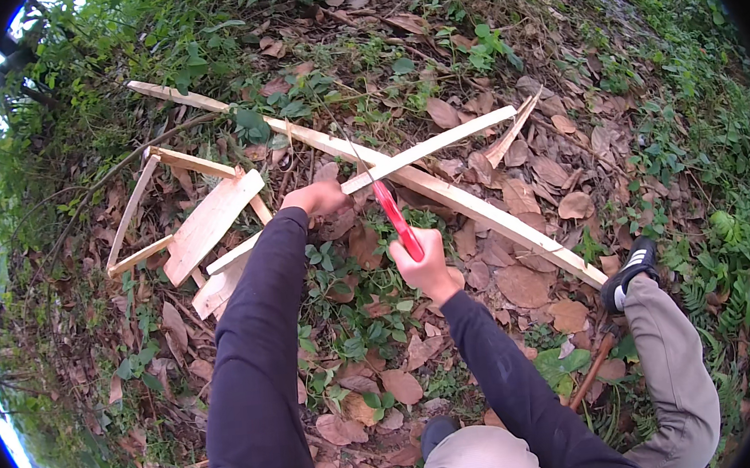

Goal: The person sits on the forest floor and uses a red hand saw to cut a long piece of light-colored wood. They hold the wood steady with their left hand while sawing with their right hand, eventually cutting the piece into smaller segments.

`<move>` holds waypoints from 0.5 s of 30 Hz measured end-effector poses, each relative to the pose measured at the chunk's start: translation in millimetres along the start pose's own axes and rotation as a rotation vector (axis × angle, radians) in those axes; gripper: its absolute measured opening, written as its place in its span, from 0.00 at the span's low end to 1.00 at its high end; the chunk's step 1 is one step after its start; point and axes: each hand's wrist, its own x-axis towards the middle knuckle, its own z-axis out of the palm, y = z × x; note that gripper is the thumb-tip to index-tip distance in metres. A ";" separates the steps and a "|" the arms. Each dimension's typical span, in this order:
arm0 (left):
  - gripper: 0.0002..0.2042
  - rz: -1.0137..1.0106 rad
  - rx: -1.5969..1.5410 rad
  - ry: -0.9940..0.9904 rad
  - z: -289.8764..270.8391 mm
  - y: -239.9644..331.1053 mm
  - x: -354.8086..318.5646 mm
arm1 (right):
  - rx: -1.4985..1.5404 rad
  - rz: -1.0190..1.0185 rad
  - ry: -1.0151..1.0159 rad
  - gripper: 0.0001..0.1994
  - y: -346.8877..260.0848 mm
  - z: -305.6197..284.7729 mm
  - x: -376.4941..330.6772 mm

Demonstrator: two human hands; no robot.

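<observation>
My right hand (427, 263) is closed around the red handle of a hand saw (396, 219). Its thin blade points away from me and meets a pale wooden strip (447, 143). Close to the left of the blade, my left hand (323, 198) is closed on that strip, its fingers slightly blurred. The strip lies crosswise over a longer wooden plank (480, 209) that slants from far left to near right. A strip end (232, 254) shows left of my left forearm; whether it belongs to the same piece is hidden by the arm.
At the left sits a small wooden frame (195, 162) with a wide board (217, 216) across it. A splintered wood piece (513, 131) lies beyond the strip's right end. My shoe (633, 274) is at the plank's near end, beside a brown stick (594, 371). Dry leaves and plants cover the ground.
</observation>
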 end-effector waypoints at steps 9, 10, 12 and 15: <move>0.18 0.005 -0.028 -0.022 0.4 2.7 -1.6 | -0.007 0.023 -0.030 0.08 4.0 -17.1 -23.1; 0.17 -0.114 -0.151 -0.020 1.6 -6.9 6.5 | 0.029 0.028 -0.014 0.10 -0.1 -9.4 -3.9; 0.16 -0.029 -0.071 -0.007 -10.7 -19.3 8.6 | 0.156 0.129 0.027 0.12 -3.9 -2.9 -15.5; 0.19 0.013 -0.101 0.078 15.2 -24.2 0.2 | 0.057 0.050 -0.046 0.07 -11.4 -32.3 -101.5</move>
